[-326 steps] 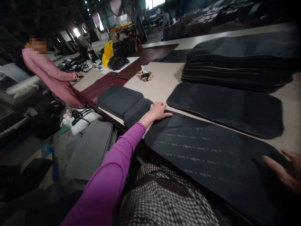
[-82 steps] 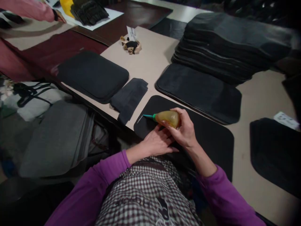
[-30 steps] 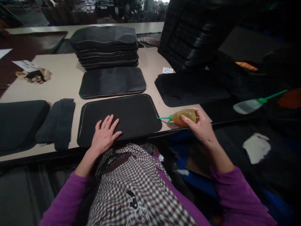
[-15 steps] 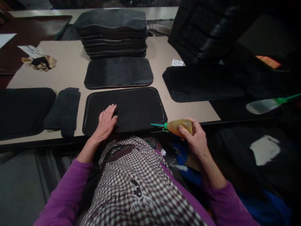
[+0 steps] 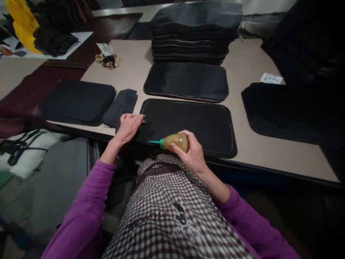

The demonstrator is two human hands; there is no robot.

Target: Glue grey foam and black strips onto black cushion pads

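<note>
A black panel with rounded corners (image 5: 185, 120) lies flat at the table's front edge, with a thin shiny line along its right and far edges. My left hand (image 5: 130, 126) rests at its left end, fingers stretched out and holding nothing. My right hand (image 5: 194, 153) is wrapped round a squeeze bottle (image 5: 175, 141) of yellowish liquid with a green nozzle. The bottle is tipped sideways, its nozzle pointing left over the panel's near edge. Whether the tip touches the panel I cannot tell.
Behind the panel lie more black panels (image 5: 185, 81) and a tall stack (image 5: 191, 43). Black pieces (image 5: 81, 102) and a folded dark strip (image 5: 122, 106) lie left. Another dark pile (image 5: 283, 111) is at right, by a white paper label (image 5: 271, 78). A crumpled tan scrap (image 5: 109, 62) sits farther back.
My right hand has brought the bottle left along the panel's near edge. My left hand has shifted from the panel's surface to its left end. The view has turned left.
</note>
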